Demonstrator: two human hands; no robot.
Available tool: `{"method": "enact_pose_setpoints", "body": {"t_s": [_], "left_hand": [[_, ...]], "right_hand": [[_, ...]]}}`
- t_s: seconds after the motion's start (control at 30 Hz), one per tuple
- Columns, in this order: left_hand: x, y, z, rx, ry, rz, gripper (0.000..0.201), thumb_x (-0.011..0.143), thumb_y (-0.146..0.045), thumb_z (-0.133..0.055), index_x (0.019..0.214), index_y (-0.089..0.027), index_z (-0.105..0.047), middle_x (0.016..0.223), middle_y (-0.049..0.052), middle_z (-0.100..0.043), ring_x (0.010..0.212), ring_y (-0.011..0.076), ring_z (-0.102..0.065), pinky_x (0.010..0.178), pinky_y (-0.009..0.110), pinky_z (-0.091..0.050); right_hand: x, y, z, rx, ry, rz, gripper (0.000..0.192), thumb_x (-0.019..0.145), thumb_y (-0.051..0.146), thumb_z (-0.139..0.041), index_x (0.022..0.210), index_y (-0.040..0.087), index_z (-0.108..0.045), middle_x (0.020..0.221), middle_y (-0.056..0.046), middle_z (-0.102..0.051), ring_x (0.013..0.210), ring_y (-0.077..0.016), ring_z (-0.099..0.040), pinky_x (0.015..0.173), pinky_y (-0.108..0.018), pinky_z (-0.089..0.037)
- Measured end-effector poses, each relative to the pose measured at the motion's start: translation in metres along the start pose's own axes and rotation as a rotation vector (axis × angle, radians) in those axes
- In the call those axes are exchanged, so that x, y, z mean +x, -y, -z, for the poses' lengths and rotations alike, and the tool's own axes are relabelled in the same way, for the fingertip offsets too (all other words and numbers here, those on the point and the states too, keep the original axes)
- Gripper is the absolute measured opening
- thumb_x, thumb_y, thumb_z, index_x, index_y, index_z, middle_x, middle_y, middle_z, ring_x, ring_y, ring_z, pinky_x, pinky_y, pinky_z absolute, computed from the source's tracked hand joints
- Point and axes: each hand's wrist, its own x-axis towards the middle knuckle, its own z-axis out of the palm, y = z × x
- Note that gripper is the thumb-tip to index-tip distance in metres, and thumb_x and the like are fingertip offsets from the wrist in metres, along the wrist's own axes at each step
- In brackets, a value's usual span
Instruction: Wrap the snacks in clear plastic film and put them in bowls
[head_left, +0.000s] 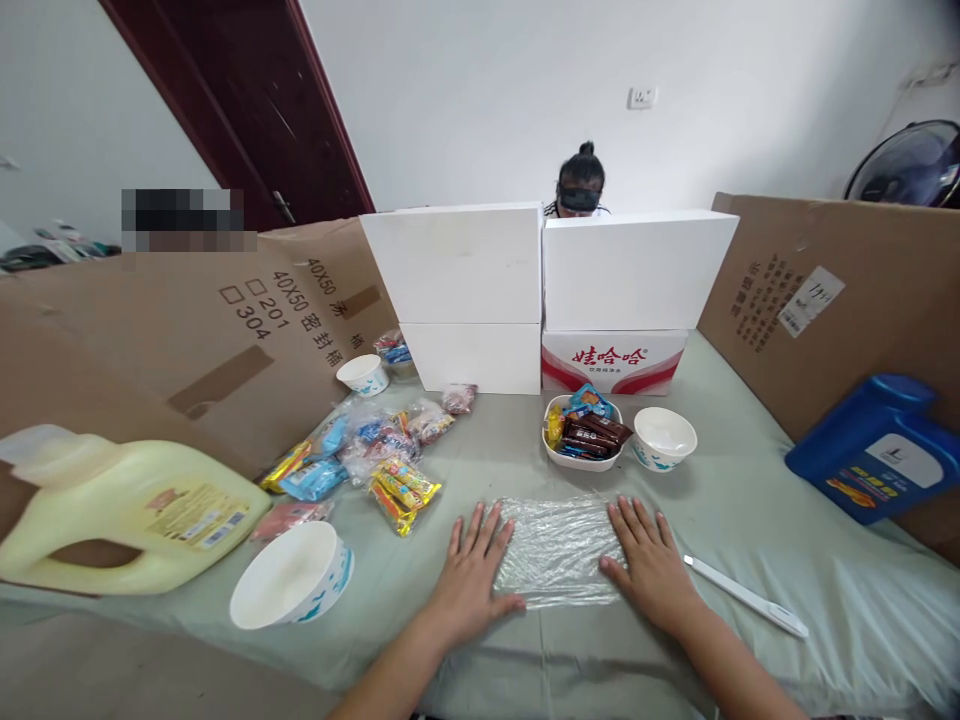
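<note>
A clear sheet of plastic wrap (559,548) lies flat on the pale green tablecloth (750,500) in front of me. My left hand (472,572) presses palm-down on its left edge, fingers spread. My right hand (651,562) lies flat on its right edge in the same way. Neither hand holds anything. Just beyond the wrap stands a white bowl of wrapped snacks (583,433), with an empty white bowl (664,437) to its right.
A white pen-like tool (746,596) lies right of my right hand. A tipped white bowl (292,575), a yellow jug (127,505) and loose snack packets (375,450) are at left. A blue jug (877,450) is at right. White boxes (547,290) and cardboard walls ring the table; a person sits behind.
</note>
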Motion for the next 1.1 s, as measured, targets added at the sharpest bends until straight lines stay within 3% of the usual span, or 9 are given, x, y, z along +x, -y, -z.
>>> {"method": "enact_pose_setpoints", "body": {"t_s": [0.07, 0.2, 0.37, 0.53, 0.67, 0.8, 0.97, 1.1], "left_hand": [[-0.013, 0.008, 0.002, -0.028, -0.072, -0.102, 0.086, 0.073, -0.062, -0.067, 0.143, -0.022, -0.038, 0.153, 0.014, -0.029, 0.142, 0.0397, -0.017, 0.112, 0.060, -0.021], [-0.037, 0.009, 0.007, -0.110, -0.098, -0.305, 0.042, 0.076, -0.031, -0.071, 0.115, -0.022, -0.060, 0.128, 0.009, -0.058, 0.125, 0.0288, -0.047, 0.106, 0.046, -0.041], [-0.050, 0.007, 0.014, -0.128, -0.180, -0.383, 0.025, 0.079, -0.012, -0.059, 0.103, -0.019, -0.060, 0.117, 0.008, -0.063, 0.114, 0.0233, -0.056, 0.098, 0.039, -0.049], [-0.051, 0.001, 0.018, -0.153, -0.286, -0.459, 0.021, 0.085, -0.006, -0.046, 0.090, -0.020, -0.060, 0.100, 0.004, -0.068, 0.106, 0.0197, -0.060, 0.094, 0.036, -0.050], [-0.042, -0.001, 0.021, -0.194, -0.264, -0.352, 0.019, 0.089, -0.011, -0.040, 0.092, -0.020, -0.056, 0.089, 0.005, -0.067, 0.087, 0.0181, -0.064, 0.079, 0.032, -0.053], [-0.016, 0.002, 0.016, -0.123, -0.236, -0.187, 0.021, 0.096, -0.020, -0.034, 0.092, -0.020, -0.055, 0.075, 0.001, -0.065, 0.065, 0.0166, -0.063, 0.062, 0.028, -0.049], [0.020, 0.001, 0.005, -0.015, -0.147, 0.022, 0.021, 0.096, -0.018, -0.036, 0.098, -0.021, -0.056, 0.087, 0.003, -0.070, 0.075, 0.0175, -0.067, 0.066, 0.026, -0.047], [0.030, -0.004, 0.003, 0.104, -0.089, 0.117, 0.017, 0.095, -0.022, -0.043, 0.098, -0.019, -0.059, 0.086, 0.004, -0.070, 0.074, 0.0198, -0.067, 0.064, 0.028, -0.046]], "right_hand": [[-0.018, -0.007, 0.003, 0.021, -0.042, 0.109, 0.073, 0.089, 0.059, -0.042, 0.148, 0.019, -0.029, 0.155, -0.011, -0.025, 0.144, -0.0320, -0.017, 0.113, -0.055, -0.016], [-0.061, -0.007, 0.005, 0.076, -0.040, 0.385, 0.074, 0.085, 0.055, -0.055, 0.149, 0.027, -0.028, 0.152, -0.006, -0.035, 0.138, -0.0269, -0.033, 0.111, -0.043, -0.028], [-0.100, -0.007, 0.005, 0.059, -0.153, 0.434, 0.057, 0.085, 0.045, -0.061, 0.137, 0.027, -0.047, 0.129, -0.005, -0.060, 0.112, -0.0222, -0.058, 0.094, -0.034, -0.044], [-0.115, -0.009, 0.013, 0.133, -0.282, 0.402, 0.032, 0.087, 0.024, -0.058, 0.119, 0.026, -0.059, 0.105, -0.003, -0.068, 0.098, -0.0192, -0.063, 0.085, -0.031, -0.049], [-0.110, -0.009, 0.020, 0.356, -0.222, 0.258, 0.018, 0.092, 0.025, -0.048, 0.105, 0.025, -0.062, 0.099, -0.004, -0.068, 0.096, -0.0181, -0.064, 0.084, -0.030, -0.051], [-0.089, -0.012, 0.023, 0.493, -0.145, -0.038, 0.028, 0.096, 0.038, -0.038, 0.094, 0.024, -0.062, 0.096, -0.006, -0.068, 0.090, -0.0185, -0.066, 0.078, -0.030, -0.052], [-0.060, -0.013, 0.018, 0.340, -0.036, -0.241, 0.035, 0.097, 0.041, -0.031, 0.096, 0.022, -0.060, 0.100, -0.007, -0.070, 0.091, -0.0235, -0.066, 0.079, -0.037, -0.050], [-0.052, -0.012, 0.015, 0.142, 0.002, -0.321, 0.032, 0.095, 0.036, -0.034, 0.110, 0.020, -0.057, 0.099, -0.009, -0.070, 0.082, -0.0255, -0.067, 0.067, -0.037, -0.049]]}}
